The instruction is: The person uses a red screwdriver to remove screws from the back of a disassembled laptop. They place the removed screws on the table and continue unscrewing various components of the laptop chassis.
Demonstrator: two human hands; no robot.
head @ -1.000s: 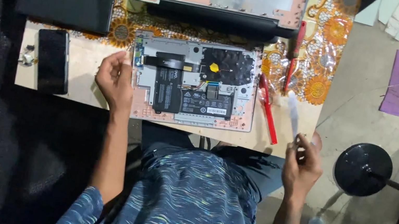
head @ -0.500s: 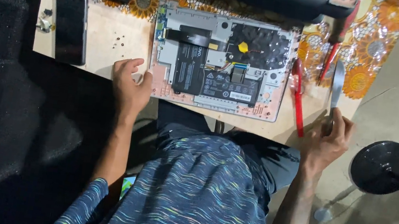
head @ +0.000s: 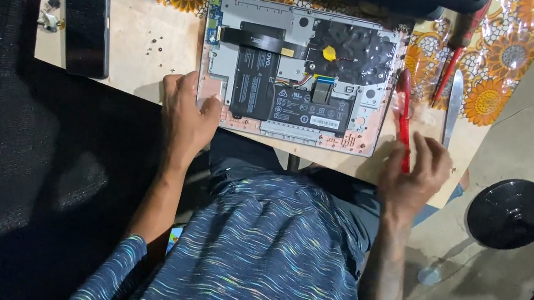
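Nearest, left hand spread flat on the near-left corner of the opened laptop, right hand loosely open over the red-handled tool just right of it, metal spudger beyond, black phone far left.

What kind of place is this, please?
Probably a small repair bench at home or in a shop. An opened laptop lies on the table with its inner parts bare, a red screwdriver and loose screws beside it, and the floor is plain concrete.
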